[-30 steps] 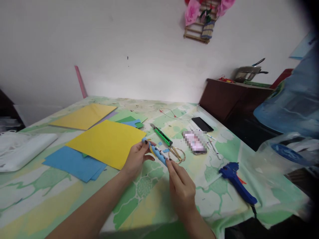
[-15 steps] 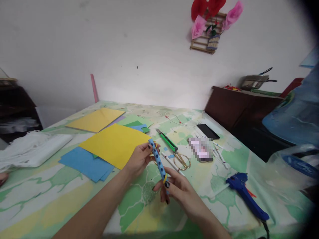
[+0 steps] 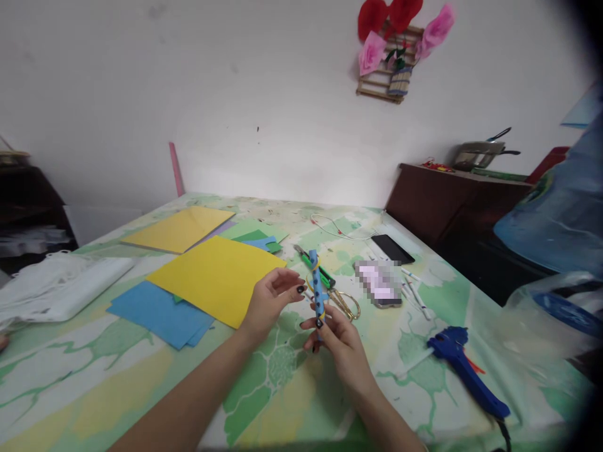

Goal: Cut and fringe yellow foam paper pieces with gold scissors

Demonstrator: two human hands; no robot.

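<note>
My right hand grips the lower part of a slim blue paper tube and holds it nearly upright above the table. Dark spots run along the tube, and yellow bands circle it near its top and its lower part. A thin yellow loop shows at the tube's left side; its far end is hard to make out. Just left of the tube, my left hand has its fingers curved and slightly apart, with nothing plainly held. Behind the tube lie a green utility knife and gold-handled scissors, partly covered.
Yellow sheets and blue sheets lie to the left. A phone, a dark tablet-like slab and several white pens are on the right. Nearer stands a blue glue gun with a cord, beside a clear plastic container.
My left hand has come off the tube's upper end and sits beside it. The tube has turned more upright and moved slightly right, still in my right hand.
</note>
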